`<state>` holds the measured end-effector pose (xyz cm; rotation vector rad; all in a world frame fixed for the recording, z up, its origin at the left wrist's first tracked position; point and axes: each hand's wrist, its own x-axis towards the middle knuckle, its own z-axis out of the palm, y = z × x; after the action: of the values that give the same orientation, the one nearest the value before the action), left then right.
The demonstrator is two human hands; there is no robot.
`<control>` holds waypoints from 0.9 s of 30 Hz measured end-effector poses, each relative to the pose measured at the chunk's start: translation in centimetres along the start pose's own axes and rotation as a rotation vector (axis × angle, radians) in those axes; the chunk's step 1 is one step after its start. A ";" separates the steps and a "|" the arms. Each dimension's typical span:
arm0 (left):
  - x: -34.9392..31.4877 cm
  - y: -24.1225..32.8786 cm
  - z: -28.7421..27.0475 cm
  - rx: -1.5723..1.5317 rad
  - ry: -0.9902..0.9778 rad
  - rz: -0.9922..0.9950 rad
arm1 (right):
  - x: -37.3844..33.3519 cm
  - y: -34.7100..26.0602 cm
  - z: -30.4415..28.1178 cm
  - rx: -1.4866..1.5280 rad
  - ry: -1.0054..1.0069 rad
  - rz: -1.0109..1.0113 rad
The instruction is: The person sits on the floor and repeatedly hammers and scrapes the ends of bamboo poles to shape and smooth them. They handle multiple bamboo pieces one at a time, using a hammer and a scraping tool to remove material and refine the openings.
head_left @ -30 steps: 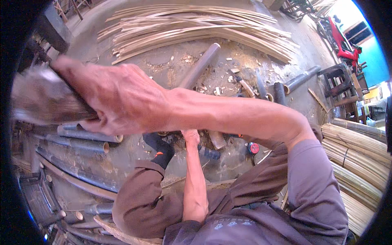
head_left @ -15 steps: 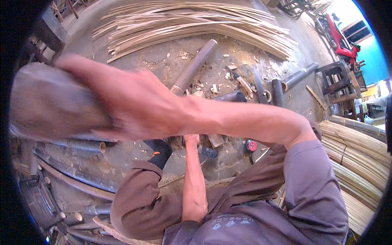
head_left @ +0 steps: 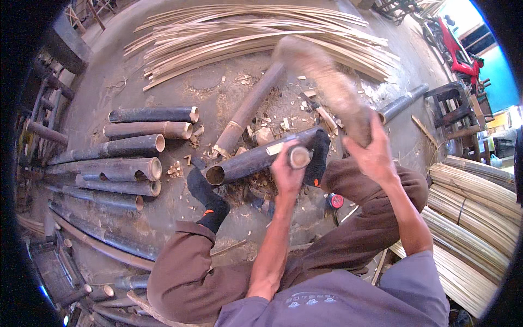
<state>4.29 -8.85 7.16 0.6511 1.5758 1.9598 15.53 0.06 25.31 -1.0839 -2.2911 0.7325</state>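
Observation:
A dark bamboo tube (head_left: pixel 248 162) lies across the floor between my feet in black socks (head_left: pixel 209 203). My left hand (head_left: pixel 284 175) grips a short round wooden handle (head_left: pixel 299 157) held against the tube's upper side; I cannot see any blade. My right hand (head_left: pixel 375 155) is closed on the grip of a thick wooden club (head_left: pixel 327 82), which is blurred with motion and points up and left over the tube. Wood chips (head_left: pixel 275 121) lie scattered around the tube.
Several cut bamboo tubes (head_left: pixel 136 147) lie stacked on the left. Long split strips (head_left: pixel 245 38) fan out across the far floor, and bundled strips (head_left: pixel 474 218) lie on the right. A wooden stool (head_left: pixel 452 109) and a red motorbike (head_left: pixel 460 46) stand at the far right. A small red object (head_left: pixel 335 200) lies by my leg.
My right arm, raised close to the camera with the club up at the left, has swung down and right; the club is now over the bamboo tube. My left hand stays on the handle.

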 end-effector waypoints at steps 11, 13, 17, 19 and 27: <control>3.5 -7.5 4.8 0.632 -0.471 0.466 | -7.5 5.0 -3.9 0.470 0.395 0.380; 3.8 -8.1 4.4 0.712 -0.390 0.437 | -8.2 6.2 -3.7 0.479 0.418 0.459; 7.3 -7.5 1.2 1.165 -0.293 0.326 | -8.0 7.3 -3.7 0.478 0.404 0.531; 8.6 -6.7 -2.1 1.274 -0.362 0.192 | -7.5 7.5 -3.1 0.548 0.372 0.507; 8.0 -7.7 -4.5 1.406 -0.557 0.359 | -7.4 7.9 -1.6 0.676 0.355 0.540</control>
<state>-3.81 -5.40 -0.97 1.8677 2.3229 0.3918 24.89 -1.21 19.81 -1.3475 -1.2917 1.2770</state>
